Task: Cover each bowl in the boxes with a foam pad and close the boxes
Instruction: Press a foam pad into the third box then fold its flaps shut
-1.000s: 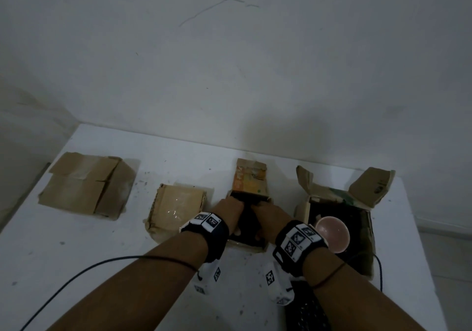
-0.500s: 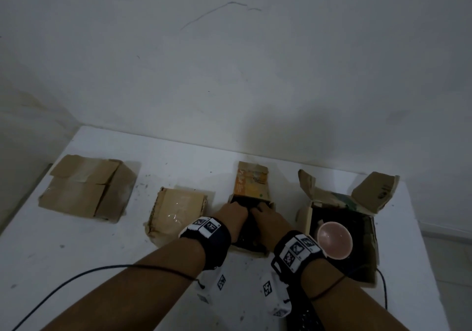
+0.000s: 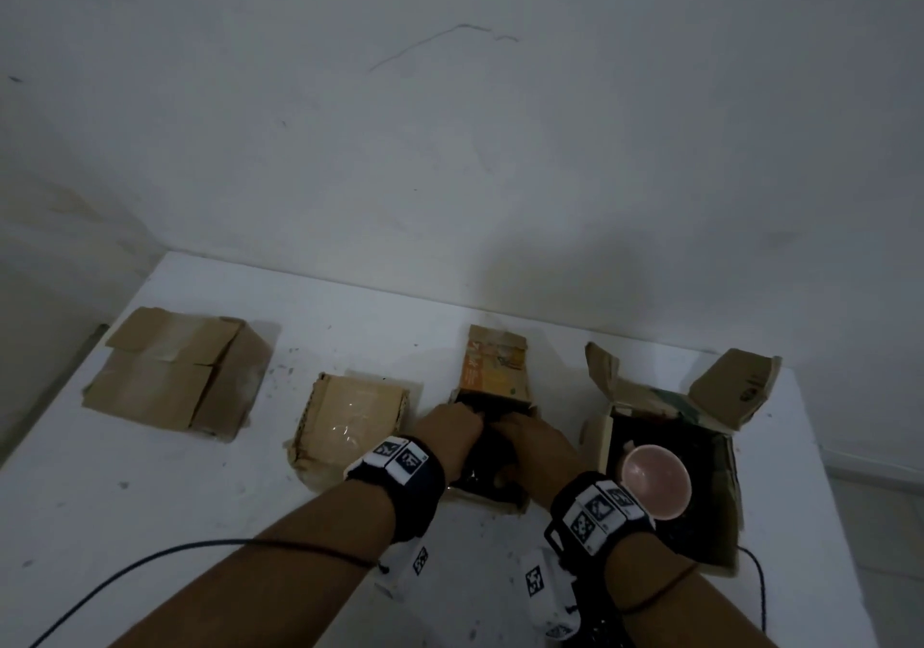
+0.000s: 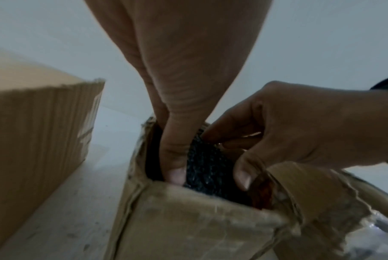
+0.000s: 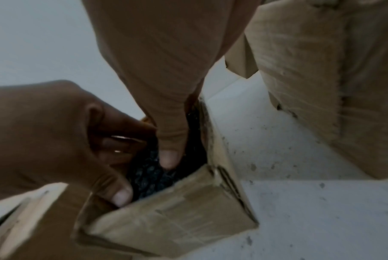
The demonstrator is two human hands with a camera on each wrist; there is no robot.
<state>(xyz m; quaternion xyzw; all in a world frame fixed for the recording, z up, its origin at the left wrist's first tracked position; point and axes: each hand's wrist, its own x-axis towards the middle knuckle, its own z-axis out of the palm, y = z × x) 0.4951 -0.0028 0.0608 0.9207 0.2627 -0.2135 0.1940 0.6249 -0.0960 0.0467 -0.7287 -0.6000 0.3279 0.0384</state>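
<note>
The third box (image 3: pixel 495 372) is open, with an orange printed flap standing up at its back. A black foam pad (image 4: pixel 203 165) sits inside it. My left hand (image 3: pixel 450 430) and right hand (image 3: pixel 530 442) are both down in this box. Their fingers curl over the pad, and each thumb is tucked between the pad's near edge and the cardboard wall (image 5: pixel 166 207). Any bowl under the pad is hidden. The fourth box (image 3: pixel 720 522), at the right, is open, and a pink bowl (image 3: pixel 656 481) lies uncovered in its dark interior.
Two closed cardboard boxes lie to the left, a large one (image 3: pixel 175 377) and a smaller one (image 3: pixel 350 415) close beside my left wrist. The white table (image 3: pixel 150 497) meets the wall at the back. A black cable (image 3: pixel 165 555) trails from my left arm.
Both hands stay in the third box and have sunk slightly deeper onto the pad. The boxes and the pink bowl have not moved.
</note>
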